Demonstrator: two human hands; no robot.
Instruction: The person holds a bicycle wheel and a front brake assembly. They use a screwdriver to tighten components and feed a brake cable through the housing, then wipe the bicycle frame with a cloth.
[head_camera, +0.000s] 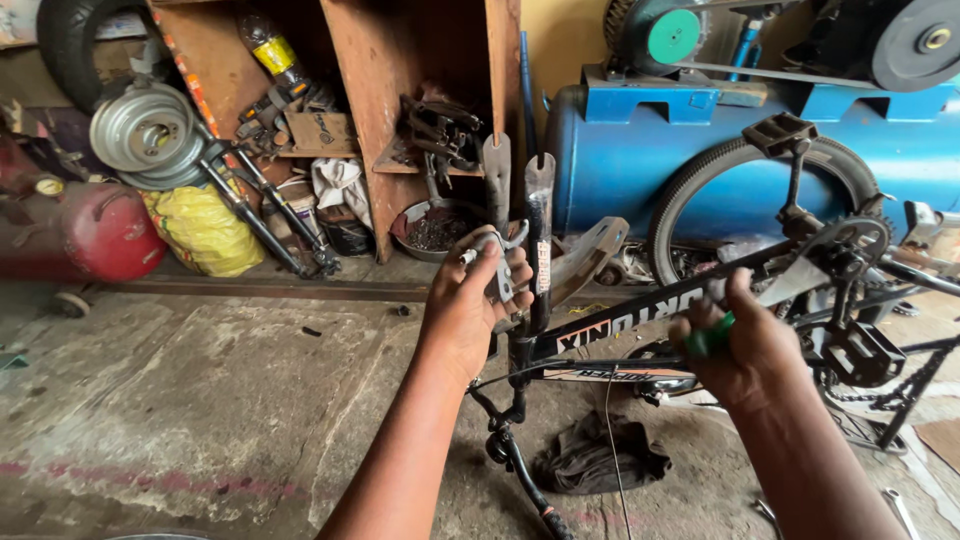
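A black bicycle frame lies upside down on the concrete floor, its fork legs pointing up and its crank and pedals to the right. My left hand grips a metal brake arm on the fork, fingers curled around it. My right hand is closed on a green-handled tool against the frame's down tube. A thin cable hangs below the frame. The handlebar end rests on the floor.
A dark rag lies under the frame. Behind stand a blue compressor tank, a wooden shelf of parts, a red tank, a yellow bag and metal rims. A wrench lies at bottom right.
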